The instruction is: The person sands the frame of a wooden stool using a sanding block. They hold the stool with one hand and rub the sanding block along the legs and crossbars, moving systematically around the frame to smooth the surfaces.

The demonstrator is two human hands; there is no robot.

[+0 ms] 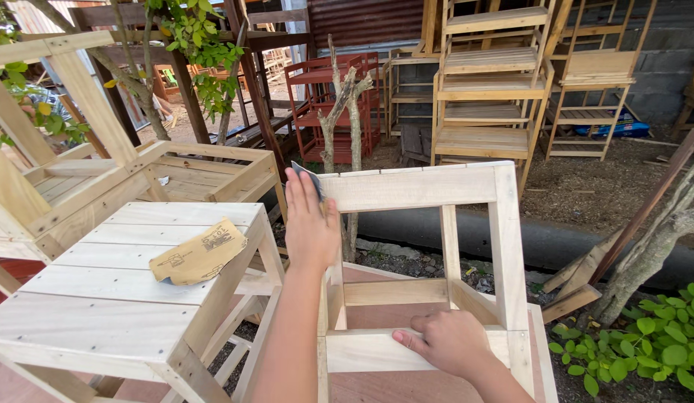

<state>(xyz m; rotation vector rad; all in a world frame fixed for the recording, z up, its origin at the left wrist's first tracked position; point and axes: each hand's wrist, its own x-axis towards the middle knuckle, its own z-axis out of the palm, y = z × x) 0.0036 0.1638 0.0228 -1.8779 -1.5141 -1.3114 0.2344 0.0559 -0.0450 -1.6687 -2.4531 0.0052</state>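
Frame (pixel 421 186) of pale wood stood on edge before the person – right hand (pixel 451 343) lay flat-fingered on its near rail to steady it, left hand (pixel 311 224) pressed sandpaper (pixel 306 176) to the far corner; spare sheet (pixel 198 252) waited on stool (pixel 101 306)

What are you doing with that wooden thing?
A person is working on a pale wooden frame lying on its side outdoors. The left hand presses a piece of sandpaper against the frame's top corner, while the right hand steadies a lower rail. Another sheet of sandpaper lies on a slatted wooden table nearby.
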